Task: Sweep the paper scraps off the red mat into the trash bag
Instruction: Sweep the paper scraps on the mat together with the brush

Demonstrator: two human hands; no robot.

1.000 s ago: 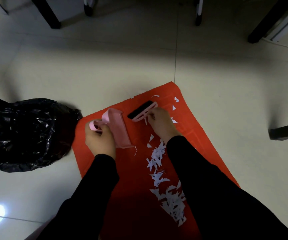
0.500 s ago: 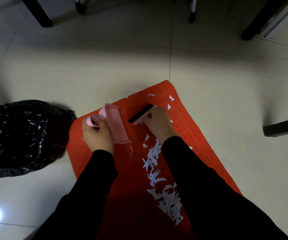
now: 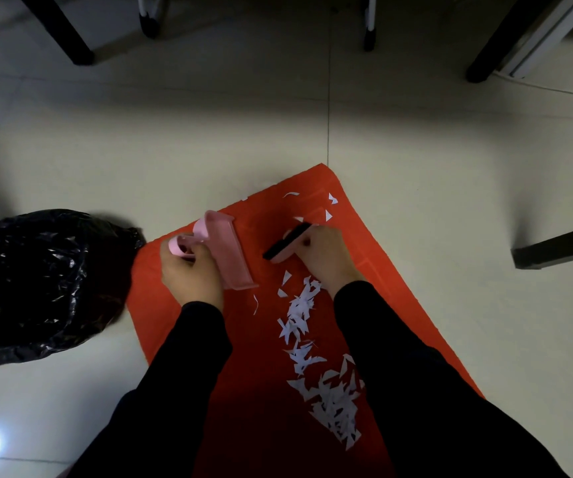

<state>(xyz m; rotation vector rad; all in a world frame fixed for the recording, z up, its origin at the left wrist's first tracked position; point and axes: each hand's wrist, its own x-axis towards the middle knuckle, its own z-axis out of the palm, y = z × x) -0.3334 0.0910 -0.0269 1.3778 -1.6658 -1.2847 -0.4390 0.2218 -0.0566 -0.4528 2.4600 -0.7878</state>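
Observation:
A red mat (image 3: 374,243) lies on the pale tiled floor. A trail of several white paper scraps (image 3: 316,357) runs down its middle, and a few more scraps (image 3: 329,207) lie near its far end. My left hand (image 3: 191,274) grips the handle of a pink dustpan (image 3: 231,251) standing on the mat. My right hand (image 3: 326,251) grips a small pink brush with black bristles (image 3: 285,244), its bristles down on the mat beside the pan. A black trash bag (image 3: 36,281) sits on the floor left of the mat.
Black furniture legs (image 3: 60,32) stand at the far left, with another dark leg (image 3: 495,43) at the far right. A dark bar (image 3: 561,248) sticks in from the right edge. Two white chair feet (image 3: 148,19) stand at the top.
The brush in my right hand has moved a little toward me and toward the dustpan, leaving the far scraps behind it. The dustpan has stayed where it was.

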